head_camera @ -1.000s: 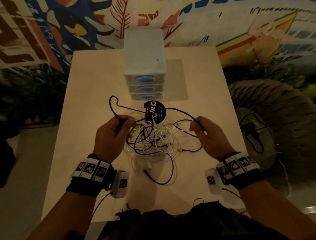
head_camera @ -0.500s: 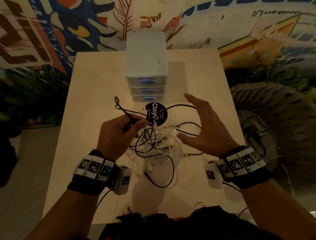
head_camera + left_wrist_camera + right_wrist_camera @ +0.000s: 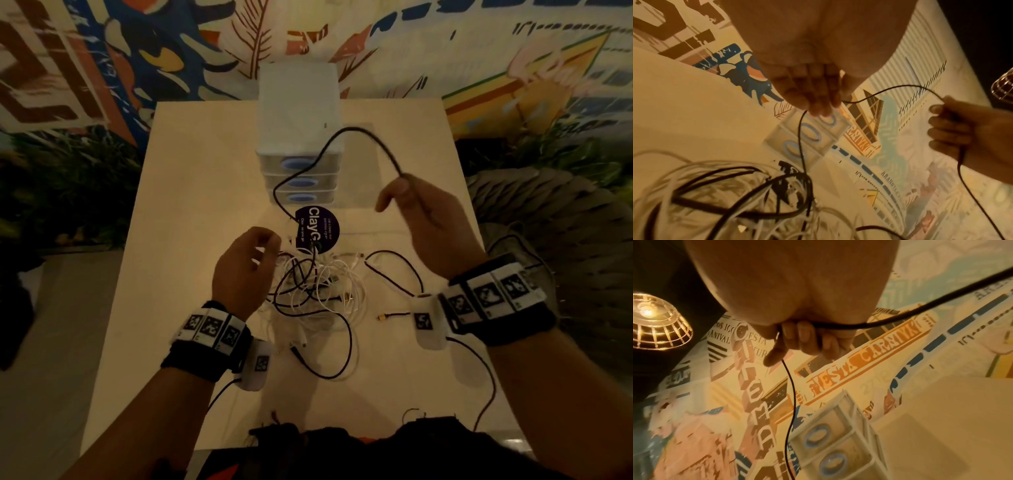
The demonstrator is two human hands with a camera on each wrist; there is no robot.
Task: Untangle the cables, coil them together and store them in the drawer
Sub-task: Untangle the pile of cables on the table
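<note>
Right hand point(image 3: 431, 219) grips a black cable point(image 3: 346, 135) raised above the drawer unit point(image 3: 299, 113) at the table's point(image 3: 191, 192) far edge. Left hand point(image 3: 245, 274), fingers curled, pinches the same cable over the tangled cables point(image 3: 318, 291) at the table's centre.

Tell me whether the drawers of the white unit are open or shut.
Shut: all three fronts of the drawer unit sit flush in the head view, none pulled out.

A pale table point(image 3: 191, 192) bears drawer unit point(image 3: 299, 102), tangled cables point(image 3: 318, 291), round sticker point(image 3: 320, 229).
</note>
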